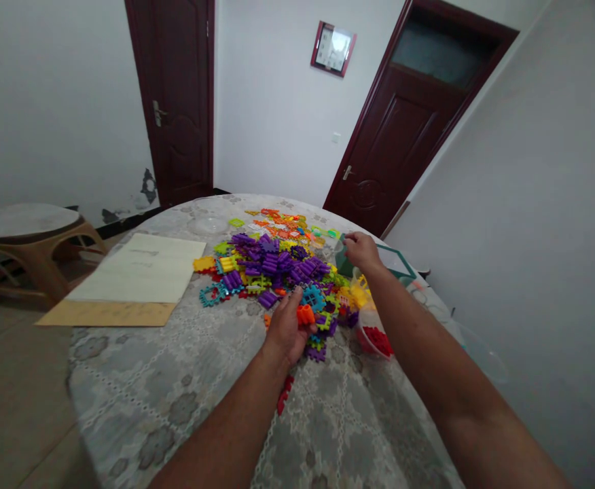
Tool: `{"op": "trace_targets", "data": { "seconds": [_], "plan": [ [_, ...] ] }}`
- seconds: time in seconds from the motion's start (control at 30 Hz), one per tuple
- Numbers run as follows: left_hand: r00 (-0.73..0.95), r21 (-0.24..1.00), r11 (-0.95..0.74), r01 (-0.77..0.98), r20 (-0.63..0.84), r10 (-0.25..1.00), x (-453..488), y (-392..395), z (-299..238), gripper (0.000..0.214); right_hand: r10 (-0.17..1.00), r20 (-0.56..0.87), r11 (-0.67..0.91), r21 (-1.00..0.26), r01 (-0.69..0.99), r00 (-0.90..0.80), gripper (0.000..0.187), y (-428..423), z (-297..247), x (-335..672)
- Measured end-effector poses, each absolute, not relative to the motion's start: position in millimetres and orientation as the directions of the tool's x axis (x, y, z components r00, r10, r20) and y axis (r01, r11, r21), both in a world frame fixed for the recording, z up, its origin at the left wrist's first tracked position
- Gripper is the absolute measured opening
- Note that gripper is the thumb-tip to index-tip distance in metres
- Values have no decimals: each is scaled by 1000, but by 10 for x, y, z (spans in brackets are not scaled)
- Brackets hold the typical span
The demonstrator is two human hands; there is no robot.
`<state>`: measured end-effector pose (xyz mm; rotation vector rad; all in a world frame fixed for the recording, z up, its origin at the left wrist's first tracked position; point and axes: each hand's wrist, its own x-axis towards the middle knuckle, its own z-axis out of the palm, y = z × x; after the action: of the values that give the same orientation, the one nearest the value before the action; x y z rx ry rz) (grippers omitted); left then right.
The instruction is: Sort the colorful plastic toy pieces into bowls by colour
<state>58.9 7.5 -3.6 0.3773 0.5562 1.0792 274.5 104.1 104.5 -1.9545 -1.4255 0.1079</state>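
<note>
Orange ribbed plastic piece [305, 315] gripped in left hand [287, 333], beside heap of multicoloured plastic pieces [272, 265] piled mid-table [200, 394]. Right hand [363, 251] held at green-framed box [342, 263] near table's right edge, fingers curled; whether anything is gripped cannot be told.

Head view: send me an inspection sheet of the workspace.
Surface: table with a patterned cloth.
Job's things: jumbled pile of coloured plastic pieces; red pieces in a clear tub.
Clutter: cream-and-tan sheet left of the pile; green-edged box to its right.
Left hand: holding orange plastic at the pile's near side.
Right hand: at the green-edged box; grip unclear.
Cables: nothing seen.
Surroundings: two dark red doors, stool, wall frame.
</note>
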Motion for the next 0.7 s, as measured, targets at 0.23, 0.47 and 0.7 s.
{"op": "trace_targets", "data": {
  "seconds": [0.23,0.47,0.7],
  "plan": [
    [377,565,414,-713,-188,907,593,46,-11,38,942,330,146,-555,819,56,27,91,885,2318],
    [408,602,381,-702,-99,907,616,12,-27,39,856,478,162,-610,776,198,29,-643,474,1875],
    [380,633,345,-694,-85,921,632,13,-36,37,814,547,164,-542,824,197,18,-656,268,1758]
  ]
}}
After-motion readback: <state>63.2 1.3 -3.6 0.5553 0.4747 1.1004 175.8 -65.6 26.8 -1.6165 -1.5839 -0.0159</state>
